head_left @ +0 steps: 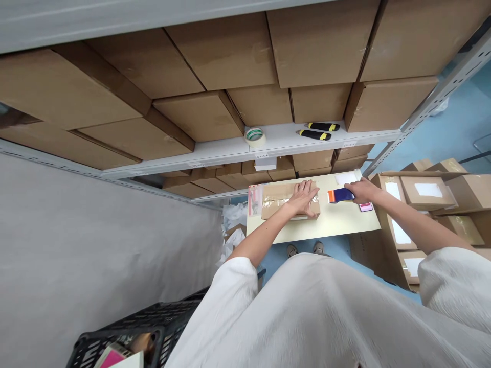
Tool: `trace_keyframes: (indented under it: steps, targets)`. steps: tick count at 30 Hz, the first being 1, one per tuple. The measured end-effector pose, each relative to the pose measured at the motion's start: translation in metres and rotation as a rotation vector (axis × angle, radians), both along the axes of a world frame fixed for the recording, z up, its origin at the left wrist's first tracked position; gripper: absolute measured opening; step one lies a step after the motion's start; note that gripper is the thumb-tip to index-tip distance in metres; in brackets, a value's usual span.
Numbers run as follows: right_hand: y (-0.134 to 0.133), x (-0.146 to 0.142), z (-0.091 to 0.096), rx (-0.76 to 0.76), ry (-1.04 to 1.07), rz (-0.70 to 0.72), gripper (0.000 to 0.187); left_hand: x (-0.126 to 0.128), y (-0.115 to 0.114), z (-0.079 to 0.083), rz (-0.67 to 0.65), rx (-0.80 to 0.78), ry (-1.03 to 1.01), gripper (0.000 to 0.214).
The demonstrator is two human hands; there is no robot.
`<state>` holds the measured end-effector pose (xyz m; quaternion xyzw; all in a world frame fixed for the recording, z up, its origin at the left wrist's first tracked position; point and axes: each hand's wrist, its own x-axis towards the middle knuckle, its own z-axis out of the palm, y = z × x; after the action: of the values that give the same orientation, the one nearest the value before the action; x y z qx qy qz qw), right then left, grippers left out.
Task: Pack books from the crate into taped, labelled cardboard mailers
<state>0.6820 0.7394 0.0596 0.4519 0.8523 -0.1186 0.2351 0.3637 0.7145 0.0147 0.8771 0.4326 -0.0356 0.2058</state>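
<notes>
On the pale yellow tabletop [333, 222] lies a closed cardboard box [278, 197] with clear tape along its top. My left hand [304, 197] rests on the right end of this box, fingers spread over the top and thumb near its front edge. To the right of the box, my right hand [357, 190] is closed around the end of a flat navy-blue item with an orange and white tip [340, 195]. I cannot make out its exact kind. A phone [365, 207] with a lit pink screen lies just below my right hand.
Cardboard boxes [230, 56] fill the shelves ahead. A tape roll [255, 137] and two yellow-black utility knives [314, 135] sit on the shelf edge [215, 159]. A large carton [387, 240] of labelled boxes stands right; a black crate [161, 327] is lower left.
</notes>
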Motion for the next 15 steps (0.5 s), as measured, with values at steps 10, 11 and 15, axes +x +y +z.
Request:
trace_keyframes:
  steps: [10, 11, 15]
  targets:
    - [0.015, -0.075, -0.005, -0.021, -0.059, 0.035, 0.046, 0.002, -0.005, -0.004, 0.008, 0.046, -0.020, 0.139]
    - [0.019, -0.080, -0.005, -0.032, -0.054, 0.025, 0.045, 0.002, -0.005, -0.004, 0.011, 0.053, -0.023, 0.139]
    - [0.030, -0.096, -0.006, -0.078, 0.006, -0.064, 0.039, -0.001, -0.006, -0.007, 0.022, 0.074, -0.037, 0.140]
